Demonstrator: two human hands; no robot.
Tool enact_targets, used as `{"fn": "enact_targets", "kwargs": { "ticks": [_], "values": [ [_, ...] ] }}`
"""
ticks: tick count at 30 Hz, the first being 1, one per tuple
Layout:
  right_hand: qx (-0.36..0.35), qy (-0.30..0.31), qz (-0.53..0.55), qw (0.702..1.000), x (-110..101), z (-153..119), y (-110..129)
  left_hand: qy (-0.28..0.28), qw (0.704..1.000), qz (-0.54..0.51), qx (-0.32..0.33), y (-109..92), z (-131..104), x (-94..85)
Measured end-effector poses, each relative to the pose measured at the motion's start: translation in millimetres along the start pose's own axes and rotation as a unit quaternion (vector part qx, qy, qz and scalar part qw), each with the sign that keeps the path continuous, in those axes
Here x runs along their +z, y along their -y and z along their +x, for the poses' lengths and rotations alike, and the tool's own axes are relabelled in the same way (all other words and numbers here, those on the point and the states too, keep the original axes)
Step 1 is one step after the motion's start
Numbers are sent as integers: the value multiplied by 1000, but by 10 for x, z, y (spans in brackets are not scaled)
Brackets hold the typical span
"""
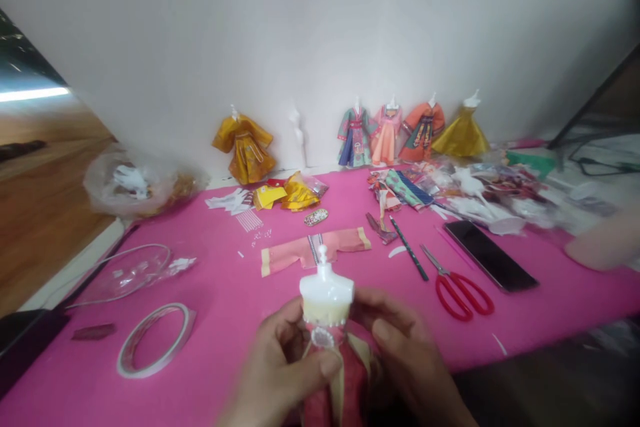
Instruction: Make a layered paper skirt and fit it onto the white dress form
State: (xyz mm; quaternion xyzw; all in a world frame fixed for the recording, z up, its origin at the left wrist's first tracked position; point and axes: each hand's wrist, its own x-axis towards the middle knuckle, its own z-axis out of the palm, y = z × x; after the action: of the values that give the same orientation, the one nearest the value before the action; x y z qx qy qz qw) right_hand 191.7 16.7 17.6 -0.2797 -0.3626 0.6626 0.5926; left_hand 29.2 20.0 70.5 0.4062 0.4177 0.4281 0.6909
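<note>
Upright at the near edge is a small white doll mannequin [326, 285], wearing a red and cream skirt [335, 380] with a cream top band and a pale oval ornament at the waist. My left hand [287, 363] grips the dressed mannequin from the left, its thumb across the front below the ornament. Around the right side my right hand [400, 340] curls with bent fingers at the skirt's back; its fingertips are partly hidden, so what they pinch cannot be made out. Just beyond lies a flat pink doll jacket [295, 251] with cream cuffs.
Red-handled scissors [463, 293], a dark pencil [409, 248] and a black phone [490, 255] lie to the right. A tape roll [127, 353] is at left. Dressed mannequins, including a gold one [243, 150], stand along the wall. Fabric pieces and plastic bags [480, 197] are piled back right.
</note>
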Motion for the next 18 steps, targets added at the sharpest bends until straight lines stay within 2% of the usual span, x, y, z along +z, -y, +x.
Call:
{"fn": "enact_targets", "kwargs": {
  "ticks": [4, 7, 9, 13, 18],
  "values": [
    [-94, -43, -120, 987, 34, -34, 88, -20, 998, 35, 46, -331, -27, 3],
    [-152, -34, -191, 969, 116, -16, 173, -40, 992, 69, 94, -515, 4, 7],
    [-200, -25, -258, 945, 160, 29, 231, -35, 987, 92, 128, -577, 52, -20],
    [-287, -31, -389, 875, 209, 151, 290, 17, 976, 146, 164, -575, 184, -136],
    [-310, -37, -469, 826, 217, 235, 199, 1, 974, 160, 163, -442, 302, -261]
  ]
}}
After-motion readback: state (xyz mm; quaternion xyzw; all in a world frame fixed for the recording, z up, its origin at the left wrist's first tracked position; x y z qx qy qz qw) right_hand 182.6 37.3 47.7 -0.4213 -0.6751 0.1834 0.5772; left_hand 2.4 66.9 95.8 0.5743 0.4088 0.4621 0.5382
